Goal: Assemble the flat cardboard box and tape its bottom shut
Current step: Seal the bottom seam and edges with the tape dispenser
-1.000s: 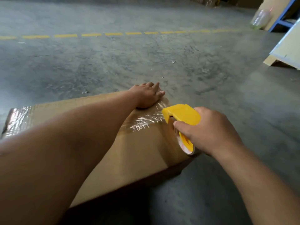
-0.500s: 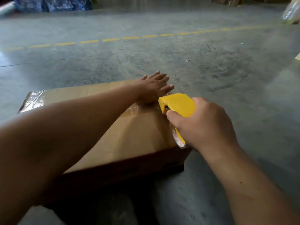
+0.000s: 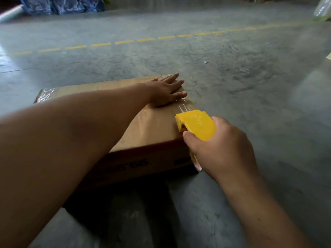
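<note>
A brown cardboard box (image 3: 152,129) stands on the concrete floor with its flat face up. Clear tape (image 3: 184,104) shines along its right edge, and more tape shows at the far left corner (image 3: 43,94). My left hand (image 3: 166,91) lies flat, fingers spread, on the box's far right corner, pressing the tape down. My right hand (image 3: 220,149) grips a yellow tape dispenser (image 3: 197,125) at the box's near right corner, with the tape roll hanging over the box's side. Dark print shows on the box's near wall.
Grey concrete floor (image 3: 250,86) surrounds the box. A dashed yellow line (image 3: 125,41) crosses the floor farther off. Blue plastic-wrapped bundles (image 3: 60,5) and a clear film roll (image 3: 10,13) lie at the far left; a clear bag (image 3: 322,9) sits at the far right.
My right hand has drawn the dispenser along the box's right edge toward me, to the near corner. My left hand has spread flat on the far corner. The view has tilted down.
</note>
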Motion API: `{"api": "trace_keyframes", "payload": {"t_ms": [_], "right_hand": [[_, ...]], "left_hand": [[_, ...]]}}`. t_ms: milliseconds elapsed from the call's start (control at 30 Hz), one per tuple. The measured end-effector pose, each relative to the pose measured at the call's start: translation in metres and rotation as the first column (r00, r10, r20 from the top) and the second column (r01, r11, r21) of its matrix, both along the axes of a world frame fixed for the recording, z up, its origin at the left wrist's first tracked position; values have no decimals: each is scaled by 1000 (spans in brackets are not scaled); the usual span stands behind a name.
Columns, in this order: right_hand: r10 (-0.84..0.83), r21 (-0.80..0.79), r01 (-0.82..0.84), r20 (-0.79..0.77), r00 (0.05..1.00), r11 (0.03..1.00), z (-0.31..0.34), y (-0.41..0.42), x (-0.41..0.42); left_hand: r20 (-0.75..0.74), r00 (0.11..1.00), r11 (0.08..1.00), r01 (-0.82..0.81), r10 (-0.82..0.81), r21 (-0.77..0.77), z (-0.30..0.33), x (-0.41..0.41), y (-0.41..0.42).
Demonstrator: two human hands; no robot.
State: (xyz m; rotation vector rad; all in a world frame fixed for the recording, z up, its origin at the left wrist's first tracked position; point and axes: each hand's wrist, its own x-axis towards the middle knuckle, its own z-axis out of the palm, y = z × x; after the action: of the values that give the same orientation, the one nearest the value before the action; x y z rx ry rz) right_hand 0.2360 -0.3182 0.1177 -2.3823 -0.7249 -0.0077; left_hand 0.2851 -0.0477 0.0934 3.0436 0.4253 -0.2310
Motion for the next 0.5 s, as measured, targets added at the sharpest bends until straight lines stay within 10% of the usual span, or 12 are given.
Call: {"api": "trace_keyframes", "payload": {"t_ms": [200,500], "right_hand": [[-23,28,22,23,999,999,1,-9,-3],[-53,34,53,-12,999,998,-11,-21,-19]], "left_hand": [[2,980,980,200,-200,23,-3,-18,-30],[24,999,998,37,-36,-44,-9,-27,-28]]}}
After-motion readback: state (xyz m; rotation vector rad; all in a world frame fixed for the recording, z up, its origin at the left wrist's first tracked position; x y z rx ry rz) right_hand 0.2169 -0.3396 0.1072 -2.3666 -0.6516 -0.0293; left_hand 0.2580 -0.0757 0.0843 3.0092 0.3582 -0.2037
